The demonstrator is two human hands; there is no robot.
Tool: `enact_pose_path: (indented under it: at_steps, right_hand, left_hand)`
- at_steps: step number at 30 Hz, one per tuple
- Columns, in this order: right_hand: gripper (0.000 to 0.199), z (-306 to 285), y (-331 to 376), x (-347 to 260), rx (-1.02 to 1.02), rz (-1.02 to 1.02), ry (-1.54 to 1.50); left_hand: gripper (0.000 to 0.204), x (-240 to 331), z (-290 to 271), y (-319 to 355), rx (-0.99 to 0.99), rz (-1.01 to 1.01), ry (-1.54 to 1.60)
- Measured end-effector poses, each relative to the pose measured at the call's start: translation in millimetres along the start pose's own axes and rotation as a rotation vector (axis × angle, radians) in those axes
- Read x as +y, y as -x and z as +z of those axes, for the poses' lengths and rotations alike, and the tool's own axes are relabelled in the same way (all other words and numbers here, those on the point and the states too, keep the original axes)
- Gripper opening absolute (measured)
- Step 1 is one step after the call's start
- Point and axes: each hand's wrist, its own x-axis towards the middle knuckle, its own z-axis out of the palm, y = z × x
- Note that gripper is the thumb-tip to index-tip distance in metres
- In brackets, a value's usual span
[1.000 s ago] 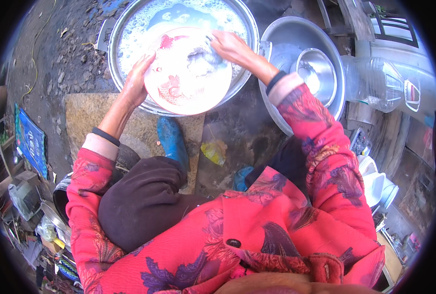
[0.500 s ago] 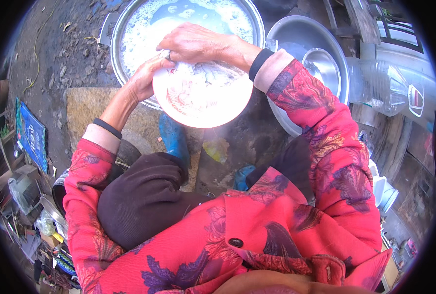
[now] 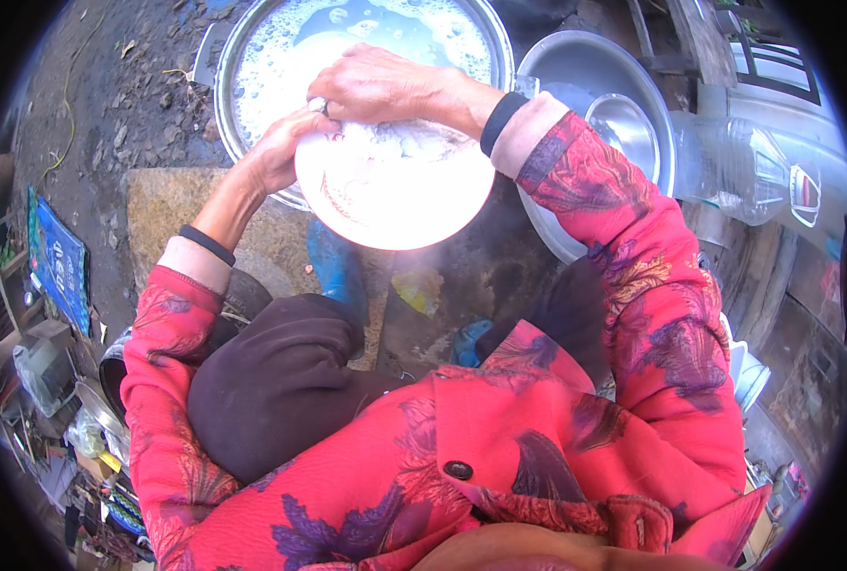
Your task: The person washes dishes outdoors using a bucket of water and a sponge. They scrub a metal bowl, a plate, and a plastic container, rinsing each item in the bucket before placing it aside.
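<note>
While the round white plate (image 3: 399, 195) hangs over the near rim of the wide metal basin of soapy water (image 3: 280, 57), the left hand (image 3: 285, 152) grips its left edge with fingers curled, and the right hand (image 3: 380, 86) lies flat across its far edge, palm down; whether it clutches anything beneath I cannot tell. Open room is slight: the basin fills the far side, a second metal basin (image 3: 576, 67) holding a small steel bowl (image 3: 623, 124) crowds the right, and a clear plastic bottle (image 3: 747, 171) lies further right. Against 0.5 s ago, the plate sits much the same, the right hand still across it. A blue rectangular printed packet (image 3: 61, 266) rests at far left, a yellow scrap (image 3: 421, 290) near the plate.
</note>
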Motion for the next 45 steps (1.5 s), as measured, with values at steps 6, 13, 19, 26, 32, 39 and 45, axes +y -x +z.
enact_pose_path:
  at_steps: [6, 13, 19, 26, 32, 39, 45]
  right_hand:
    - [0.029, -19, 26, 8, -0.033, 0.455, -0.019]
    - [0.022, 9, -2, -4, -0.029, -0.010, 0.048]
    - [0.026, -14, 18, 9, -0.105, 0.313, 0.013]
    - [0.025, -1, 6, -3, -0.041, 0.132, -0.036]
    - [0.022, -11, 22, 16, -0.078, 0.367, -0.006]
    - [0.027, -7, 12, -3, -0.101, 0.285, -0.050]
    - [0.031, -4, 22, 24, -0.080, 0.436, -0.102]
  left_hand:
    - [0.028, 2, 3, 5, 0.018, 0.056, 0.026]
    - [0.041, 5, 6, 4, -0.056, -0.026, -0.058]
    - [0.047, 10, 5, 9, -0.027, -0.016, -0.036]
    - [0.048, 1, -3, -1, -0.036, -0.052, -0.098]
    - [0.044, 7, -4, 1, -0.031, -0.060, -0.172]
    - [0.046, 3, 4, 2, -0.063, -0.040, -0.171]
    - [0.056, 5, 5, 8, 0.050, -0.003, -0.180]
